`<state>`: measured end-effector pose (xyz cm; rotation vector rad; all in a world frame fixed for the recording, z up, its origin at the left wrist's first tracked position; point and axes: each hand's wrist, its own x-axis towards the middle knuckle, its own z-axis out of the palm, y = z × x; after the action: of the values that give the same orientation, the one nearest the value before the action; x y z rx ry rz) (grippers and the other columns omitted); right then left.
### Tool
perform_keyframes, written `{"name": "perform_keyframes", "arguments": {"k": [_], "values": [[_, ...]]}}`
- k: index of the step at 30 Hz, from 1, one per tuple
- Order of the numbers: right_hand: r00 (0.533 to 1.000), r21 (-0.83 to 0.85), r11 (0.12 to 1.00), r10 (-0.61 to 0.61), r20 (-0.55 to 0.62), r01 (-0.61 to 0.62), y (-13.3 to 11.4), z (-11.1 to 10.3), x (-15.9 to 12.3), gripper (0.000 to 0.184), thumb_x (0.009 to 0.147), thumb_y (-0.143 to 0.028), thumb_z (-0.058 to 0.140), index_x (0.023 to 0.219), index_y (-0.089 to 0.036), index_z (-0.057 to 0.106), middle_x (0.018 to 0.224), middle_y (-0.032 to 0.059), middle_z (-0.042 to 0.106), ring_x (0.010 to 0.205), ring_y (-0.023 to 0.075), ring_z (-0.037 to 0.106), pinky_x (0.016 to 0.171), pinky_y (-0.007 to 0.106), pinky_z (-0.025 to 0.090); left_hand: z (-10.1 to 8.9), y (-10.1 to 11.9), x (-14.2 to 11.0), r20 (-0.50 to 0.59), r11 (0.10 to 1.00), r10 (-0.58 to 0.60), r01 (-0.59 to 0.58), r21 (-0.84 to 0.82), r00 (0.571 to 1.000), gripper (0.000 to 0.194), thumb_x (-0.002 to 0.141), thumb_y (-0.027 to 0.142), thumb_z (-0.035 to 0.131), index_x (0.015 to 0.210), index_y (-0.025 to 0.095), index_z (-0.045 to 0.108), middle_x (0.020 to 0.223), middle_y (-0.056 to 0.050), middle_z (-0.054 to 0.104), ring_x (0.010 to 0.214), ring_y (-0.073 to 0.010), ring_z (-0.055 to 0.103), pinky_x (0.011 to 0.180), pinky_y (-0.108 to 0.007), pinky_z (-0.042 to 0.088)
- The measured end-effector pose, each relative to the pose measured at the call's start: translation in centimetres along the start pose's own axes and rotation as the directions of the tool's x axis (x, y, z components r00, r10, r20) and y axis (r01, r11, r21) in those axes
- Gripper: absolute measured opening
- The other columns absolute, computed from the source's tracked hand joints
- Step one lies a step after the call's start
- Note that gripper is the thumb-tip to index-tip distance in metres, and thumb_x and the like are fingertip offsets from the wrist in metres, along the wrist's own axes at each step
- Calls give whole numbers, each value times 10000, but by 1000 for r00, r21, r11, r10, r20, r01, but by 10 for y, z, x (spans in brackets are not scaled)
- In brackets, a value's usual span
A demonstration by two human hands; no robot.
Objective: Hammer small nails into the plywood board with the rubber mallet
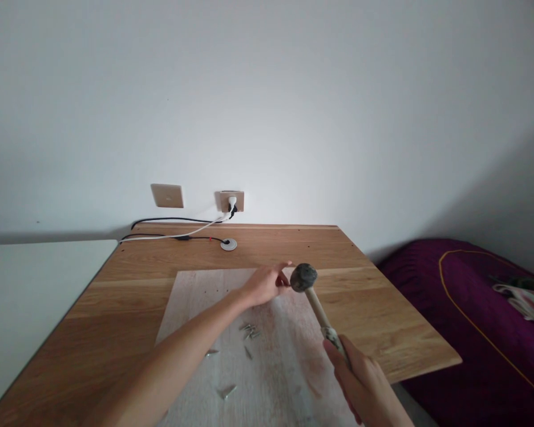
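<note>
Wrapping its fingers around the mallet (317, 307), the right hand (362, 376) holds the tool's dark head near the left hand (266, 284) over the board (271, 362); whether the left fingers pinch anything, I cannot tell.

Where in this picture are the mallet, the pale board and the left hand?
Mallet (319, 311), head view: on its pale handle.
Pale board (267, 385), head view: on its bare surface.
Left hand (263, 285), head view: on its back.

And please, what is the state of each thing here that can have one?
Mallet, held up in the right hand
Right hand, closed on the mallet
Left hand, over the pale board; grip unclear
Pale board, flat on the wooden table
Metal fasteners, loose on the board
White plug, inserted in the wall socket
</note>
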<state>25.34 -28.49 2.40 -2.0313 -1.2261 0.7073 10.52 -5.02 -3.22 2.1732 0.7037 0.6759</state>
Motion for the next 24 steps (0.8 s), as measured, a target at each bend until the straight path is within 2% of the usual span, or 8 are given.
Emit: {"name": "perform_keyframes", "arguments": {"k": [5, 10, 14, 21, 24], "values": [[999, 3, 1000, 3, -32, -3, -7, -10, -6, 444, 1021, -701, 421, 851, -293, 461, 434, -105, 468, 314, 125, 460, 372, 233, 333, 0, -6, 2, 14, 1000, 3, -3, 6, 1000, 725, 856, 144, 799, 1537, 171, 552, 1041, -91, 845, 921, -222, 793, 879, -319, 585], [1000, 4, 1000, -8, -12, 9, -6, -7, -6, 462, 1018, -701, 390, 867, -283, 517, 458, -99, 465, 333, 131, 454, 371, 248, 310, -1, -6, 2, 20, 1000, 9, -10, 15, 1000, 722, 873, 145, 775, 1551, 180, 530, 1050, -85, 844, 890, -208, 790, 858, -313, 586], [1000, -20, 1000, -5, 22, 6, 2, -3, 1, 422, 994, -668, 442, 849, -286, 547, 412, -94, 454, 306, 157, 462, 385, 284, 352, -1, 0, 0, 12, 1000, 14, -14, 25, 1000, 780, 870, 94, 751, 1592, 219, 483, 1010, -50, 842, 883, -188, 782, 851, -291, 575], [1000, -26, 1000, -9, 2, 9, -3, -15, -3, 458, 1018, -709, 396, 863, -289, 491, 427, -101, 463, 336, 137, 470, 405, 256, 353, 0, -2, 1, 27, 999, 15, -16, 46, 1000, 807, 871, 106, 762, 1612, 192, 455, 1034, -82, 841, 893, -220, 782, 862, -335, 587], [1000, -14, 1000, 1, 9, -1, -4, -13, -4, 463, 1022, -713, 360, 867, -291, 472, 415, -108, 446, 328, 136, 464, 391, 250, 343, 0, -2, 1, 36, 998, 21, -23, 53, 999, 802, 874, 111, 767, 1611, 187, 459, 1056, -91, 840, 907, -228, 786, 885, -347, 588]]}}
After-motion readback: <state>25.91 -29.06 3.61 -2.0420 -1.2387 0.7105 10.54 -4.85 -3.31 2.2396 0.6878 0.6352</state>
